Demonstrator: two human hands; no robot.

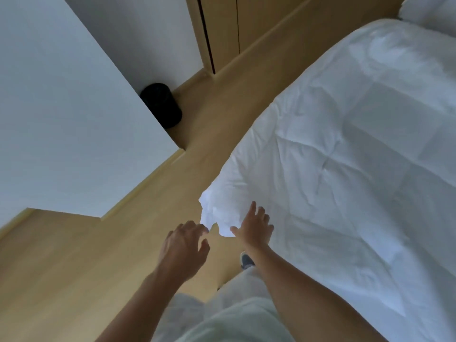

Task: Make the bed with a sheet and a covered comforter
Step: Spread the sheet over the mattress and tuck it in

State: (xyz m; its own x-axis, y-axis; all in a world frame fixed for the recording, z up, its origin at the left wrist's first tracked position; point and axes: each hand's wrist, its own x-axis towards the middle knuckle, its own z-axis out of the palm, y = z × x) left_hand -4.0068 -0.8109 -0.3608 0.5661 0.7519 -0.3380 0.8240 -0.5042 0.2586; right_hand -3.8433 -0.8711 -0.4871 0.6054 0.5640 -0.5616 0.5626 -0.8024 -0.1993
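Pale shirt (237, 322) fills bottom edge of view; both bare forearms reach forward from it. One shoe (246, 260) shows on the floor (74, 267) between the forearms.

Left hand (183, 243): over bare wood floor, just beside the hanging corner (217, 213) of the comforter (345, 156). Fingers loosely curled, thumb held apart from them, nothing between them. Fingertips are at the corner's lower edge; contact cannot be told, frame is soft there.

Right hand (255, 229): palm down over the same corner, fingers straight and spread, thumb out toward the left hand. No fabric gripped. Whether the palm presses or only hovers cannot be told.

Comforter: white, in its cover, spread across the bed along the right side of the view. Creased, with faint square fold lines. Near corner droops off the bed's edge over the floor.

Pillow (434, 13): white, top right, beyond the comforter's far end.

Surroundings: white wall (61, 107) on left; black round bin (161, 104) on the floor against it; wooden wardrobe doors (222, 28) at top.
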